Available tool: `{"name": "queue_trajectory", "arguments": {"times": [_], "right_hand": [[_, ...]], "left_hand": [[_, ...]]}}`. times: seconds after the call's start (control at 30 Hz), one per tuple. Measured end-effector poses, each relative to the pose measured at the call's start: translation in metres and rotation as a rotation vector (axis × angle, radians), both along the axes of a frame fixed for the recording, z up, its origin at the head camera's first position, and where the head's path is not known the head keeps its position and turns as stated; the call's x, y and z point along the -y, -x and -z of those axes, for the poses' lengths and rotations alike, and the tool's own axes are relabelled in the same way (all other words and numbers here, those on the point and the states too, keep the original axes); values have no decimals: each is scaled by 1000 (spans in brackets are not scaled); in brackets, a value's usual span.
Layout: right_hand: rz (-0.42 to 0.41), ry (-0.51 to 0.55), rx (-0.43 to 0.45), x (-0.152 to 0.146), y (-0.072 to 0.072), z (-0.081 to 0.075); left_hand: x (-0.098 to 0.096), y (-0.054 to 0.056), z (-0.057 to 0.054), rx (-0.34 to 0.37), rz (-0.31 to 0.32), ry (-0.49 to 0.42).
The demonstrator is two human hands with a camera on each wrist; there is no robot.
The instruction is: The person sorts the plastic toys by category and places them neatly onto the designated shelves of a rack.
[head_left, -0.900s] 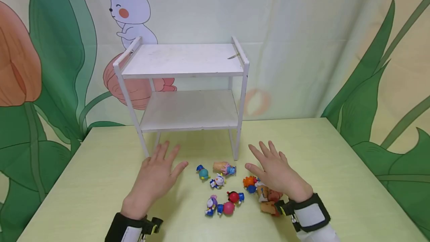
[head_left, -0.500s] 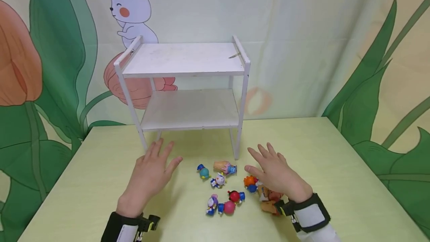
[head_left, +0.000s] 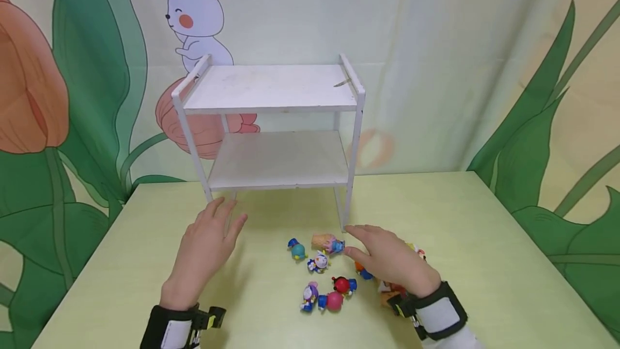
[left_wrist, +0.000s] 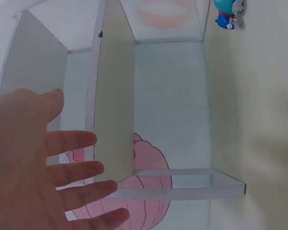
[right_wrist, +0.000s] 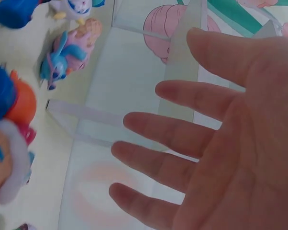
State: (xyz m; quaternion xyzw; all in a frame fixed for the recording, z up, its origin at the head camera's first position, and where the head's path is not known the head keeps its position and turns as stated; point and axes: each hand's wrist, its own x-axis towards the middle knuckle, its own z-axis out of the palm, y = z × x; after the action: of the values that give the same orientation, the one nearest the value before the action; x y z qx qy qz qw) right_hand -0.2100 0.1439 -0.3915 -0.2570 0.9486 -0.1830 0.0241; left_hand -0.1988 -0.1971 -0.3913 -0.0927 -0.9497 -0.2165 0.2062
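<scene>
My left hand (head_left: 203, 249) hovers over the table in front of the shelf's left leg, its fingers spread and holding nothing. The left wrist view shows that palm facing the white two-tier shelf (left_wrist: 115, 96). Over the toys on the right is my right hand (head_left: 392, 257), fingers extended, nothing held. Nearest its fingertips lies a blue and pink figurine with a tan cone-like part (head_left: 329, 243). An orange and blue figurine (head_left: 363, 270) is partly covered by this hand. Left of it lie a teal figurine (head_left: 297, 249) and a white and blue one (head_left: 318, 262).
A purple figurine (head_left: 309, 296), a pink one (head_left: 331, 301) and a red one (head_left: 343, 285) lie nearer the front. The white shelf (head_left: 286, 160) stands at the back of the yellow table (head_left: 484, 263), before a printed curtain (head_left: 426, 69).
My left hand has moved left and slightly back toward me. My right hand has turned and shifted left, uncovering some toys behind it. The view has shifted a little.
</scene>
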Motion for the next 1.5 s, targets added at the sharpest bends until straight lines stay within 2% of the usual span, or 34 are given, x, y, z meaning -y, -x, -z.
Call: {"name": "queue_trajectory", "arguments": {"times": [0.17,0.37,0.57,0.7,0.87,0.97,1.2,1.5], "right_hand": [[-48,26,24,11,5,-3],[-116,82,54,24,10,-1],[-187,127,54,35,14,2],[-157,169,104,38,18,6],[-89,224,162,42,19,13],[-78,229,170,46,21,16],[-51,199,213,48,22,23],[-23,202,232,47,26,25]], "left_hand": [[10,5,-1,-28,-14,-154],[23,12,2,-119,-75,-254],[30,26,6,-99,-184,-357],[31,37,10,-97,-222,-414],[30,47,14,-92,-201,-496],[30,50,18,-73,-192,-534],[32,51,25,-44,-141,-590],[32,52,24,-92,-61,-648]]}}
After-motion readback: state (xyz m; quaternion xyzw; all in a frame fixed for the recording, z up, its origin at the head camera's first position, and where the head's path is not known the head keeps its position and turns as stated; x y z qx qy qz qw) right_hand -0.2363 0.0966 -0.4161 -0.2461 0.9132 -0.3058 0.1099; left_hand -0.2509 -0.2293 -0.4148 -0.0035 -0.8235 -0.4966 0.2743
